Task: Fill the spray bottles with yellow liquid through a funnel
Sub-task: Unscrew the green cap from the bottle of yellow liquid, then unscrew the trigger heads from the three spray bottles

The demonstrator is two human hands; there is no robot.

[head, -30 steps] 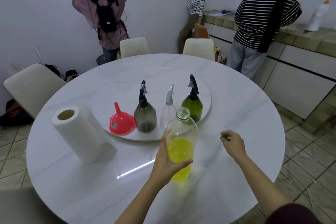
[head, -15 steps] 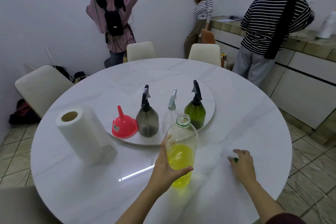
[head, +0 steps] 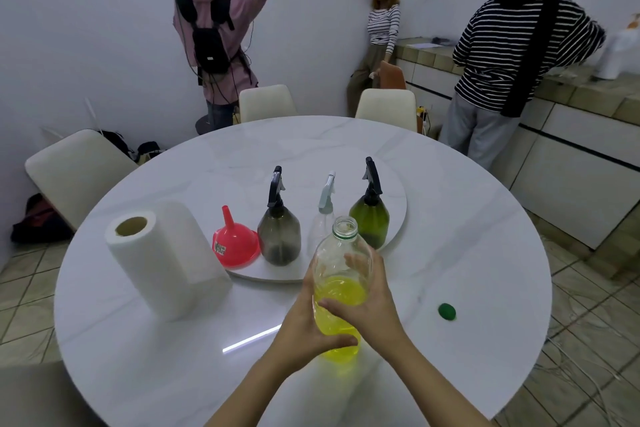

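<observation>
An uncapped clear bottle (head: 341,255), about half full of yellow liquid, stands near the table's front. My left hand (head: 304,317) grips its left side and my right hand (head: 369,302) wraps its right side. Its green cap (head: 446,311) lies on the table to the right. Behind the bottle, on a white turntable (head: 394,184), stand a grey spray bottle (head: 278,236), a clear spray bottle (head: 323,218) partly hidden by the yellow bottle, and a green spray bottle (head: 370,218). A red funnel (head: 235,244) sits upside down at the turntable's left.
A paper towel roll (head: 162,256) stands on the round white table (head: 485,236) at the left. Cream chairs (head: 76,170) ring the table. Three people stand behind it, one at a counter (head: 588,104) on the right.
My right hand has left the green cap on the table at the right and come over to hold the yellow bottle. My left hand has kept its grip.
</observation>
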